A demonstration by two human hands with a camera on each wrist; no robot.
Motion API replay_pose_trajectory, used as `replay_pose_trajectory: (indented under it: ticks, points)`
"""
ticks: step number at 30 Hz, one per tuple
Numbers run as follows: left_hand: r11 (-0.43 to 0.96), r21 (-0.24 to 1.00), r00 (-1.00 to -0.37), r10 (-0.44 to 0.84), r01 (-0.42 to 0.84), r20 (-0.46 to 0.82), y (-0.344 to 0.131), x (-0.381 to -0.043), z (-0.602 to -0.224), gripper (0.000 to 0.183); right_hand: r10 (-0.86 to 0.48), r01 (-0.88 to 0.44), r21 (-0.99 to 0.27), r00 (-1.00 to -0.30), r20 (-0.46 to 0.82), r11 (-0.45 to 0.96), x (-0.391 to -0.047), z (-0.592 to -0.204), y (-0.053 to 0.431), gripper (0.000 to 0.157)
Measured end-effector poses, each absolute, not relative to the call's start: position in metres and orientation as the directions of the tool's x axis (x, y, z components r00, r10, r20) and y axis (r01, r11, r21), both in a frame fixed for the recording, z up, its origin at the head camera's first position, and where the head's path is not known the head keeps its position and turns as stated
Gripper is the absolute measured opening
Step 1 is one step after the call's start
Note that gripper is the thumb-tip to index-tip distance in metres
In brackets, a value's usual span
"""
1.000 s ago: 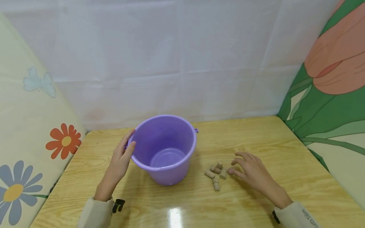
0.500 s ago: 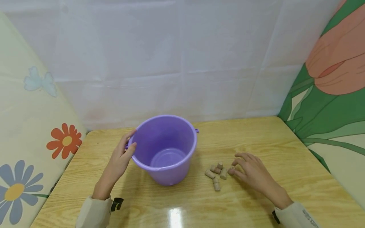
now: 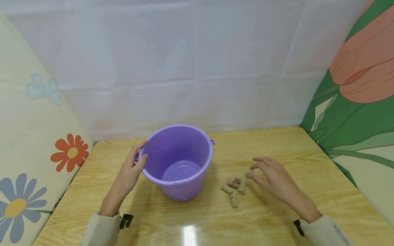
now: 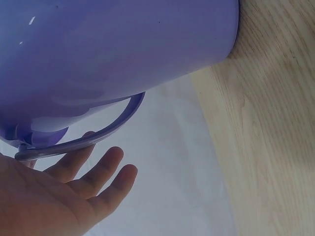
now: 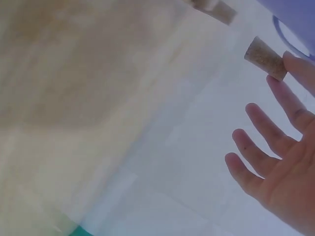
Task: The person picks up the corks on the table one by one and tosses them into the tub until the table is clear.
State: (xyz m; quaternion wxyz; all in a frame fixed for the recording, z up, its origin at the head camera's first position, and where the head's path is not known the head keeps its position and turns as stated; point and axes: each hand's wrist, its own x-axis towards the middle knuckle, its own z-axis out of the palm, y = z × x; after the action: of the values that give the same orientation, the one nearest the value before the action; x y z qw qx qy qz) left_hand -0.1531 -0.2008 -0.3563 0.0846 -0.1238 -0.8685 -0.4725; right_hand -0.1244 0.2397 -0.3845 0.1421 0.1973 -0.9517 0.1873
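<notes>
A purple plastic bucket (image 3: 184,188) stands on the table, its mouth tipped toward the head camera. My left hand (image 3: 130,169) holds its left rim, thumb at the edge and fingers along the outside. In the left wrist view, the fingers of the left hand (image 4: 64,191) spread beside the bucket's handle (image 4: 83,140). Between thumb and index fingertip my right hand (image 3: 275,179) pinches a cork stopper (image 5: 266,58), with the other fingers spread. Left of that hand, several corks (image 3: 234,201) lie in a loose group on the table.
The wooden table (image 3: 261,218) ends at a white cloth backdrop (image 3: 197,61). Flower-printed panels flank it, a daisy panel (image 3: 37,136) at left and a tulip panel (image 3: 363,136) at right.
My right hand has lifted a cork off the table, rising slightly away from the group. The left hand and bucket have stayed in place.
</notes>
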Motion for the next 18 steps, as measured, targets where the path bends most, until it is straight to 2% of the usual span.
replay_pose_trajectory:
  ticks: [6,14,18]
  points:
    - [0.505,0.813,-0.957,0.136,0.29,0.257,-0.2,-0.152,-0.356,0.048,-0.356,-0.497,-0.271,-0.828,0.434,0.825,-0.13,-0.37,0.23,0.018]
    - [0.486,0.827,-0.959,0.142,0.284,0.245,-0.2,-0.151,-0.354,0.049,-0.384,-0.6,-0.229,-0.714,0.585,0.767,-0.139,-0.348,0.22,0.025]
    - [0.486,0.828,-0.96,0.138,0.279,0.242,-0.199,-0.152,-0.354,0.049,-0.378,-0.618,-0.227,-0.688,0.62,0.752,-0.142,-0.339,0.217,0.027]
